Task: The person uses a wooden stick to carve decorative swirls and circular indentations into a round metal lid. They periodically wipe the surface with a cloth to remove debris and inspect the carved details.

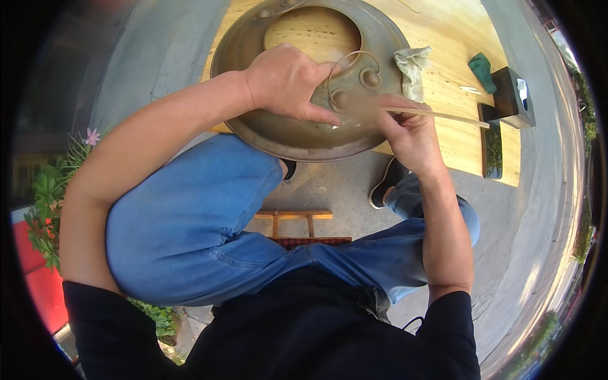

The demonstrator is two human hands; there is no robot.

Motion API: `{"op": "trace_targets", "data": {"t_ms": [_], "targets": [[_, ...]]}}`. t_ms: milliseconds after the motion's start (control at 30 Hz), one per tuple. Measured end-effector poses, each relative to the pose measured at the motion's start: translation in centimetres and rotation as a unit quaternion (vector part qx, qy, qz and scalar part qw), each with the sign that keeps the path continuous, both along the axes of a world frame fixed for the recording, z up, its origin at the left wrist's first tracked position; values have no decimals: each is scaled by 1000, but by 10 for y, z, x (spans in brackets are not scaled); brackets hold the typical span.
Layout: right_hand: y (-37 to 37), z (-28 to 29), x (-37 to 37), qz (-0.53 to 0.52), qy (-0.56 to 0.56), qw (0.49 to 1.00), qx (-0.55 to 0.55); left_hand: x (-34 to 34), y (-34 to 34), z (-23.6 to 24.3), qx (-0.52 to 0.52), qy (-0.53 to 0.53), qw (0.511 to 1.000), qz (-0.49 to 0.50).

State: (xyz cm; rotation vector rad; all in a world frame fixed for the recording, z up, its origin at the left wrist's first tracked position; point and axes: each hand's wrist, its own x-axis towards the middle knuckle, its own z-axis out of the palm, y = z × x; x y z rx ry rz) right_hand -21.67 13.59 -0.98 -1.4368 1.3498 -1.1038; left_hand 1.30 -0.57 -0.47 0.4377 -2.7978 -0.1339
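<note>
Hands at a round metal pan on a wooden table

Seated person seen from above, blue jeans, dark top; knees drawn up toward a low wooden table (443,38); forearms come in from the lower edge.

Round metal pan (253,47), dull bronze-grey, lies flat on the near end of the table, its near rim overhanging the table edge; large opening in its middle shows the wood beneath; two small round knobs (370,78) sit on its right part, with a thin wire loop (345,60) curving round them.

Left hand (285,82) rests palm-down on the pan, fingers curled and closed, forefinger stretched along the surface toward the near knob; whether it pinches anything, cannot tell.

Right hand (405,126) at the pan's right rim, fingers closed round a thin pale stick (443,116); stick runs level, its far end pointing right over the table, its near end by the knobs.

Crumpled pale cloth (411,63) just beside the pan on the right; green rag (482,69) farther right, against a small dark box (512,95); dark flat slab (491,142) near the table's edge.

Low wooden stool (294,218) under the legs; black shoe with white sole (386,183) on grey paving; potted plant with a pink flower (92,136) at the left.
</note>
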Motion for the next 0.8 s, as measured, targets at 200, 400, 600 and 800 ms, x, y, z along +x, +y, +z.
{"op": "trace_targets", "data": {"t_ms": [200, 400, 600, 800], "targets": [[3, 0, 2, 7, -18, 999, 32, 7, -4, 2, 51, -7, 999, -16], [-5, 9, -18, -108, -48, 992, -34, 0, -1, 1, 48, 56, 997, -17], [-19, 16, -29, -215, -85, 968, -101, -4, 8, 7, -44, 30, 997, -60], [-24, 16, -12, -183, -64, 973, -126, -13, 16, 23, -152, -34, 985, -70]]}}
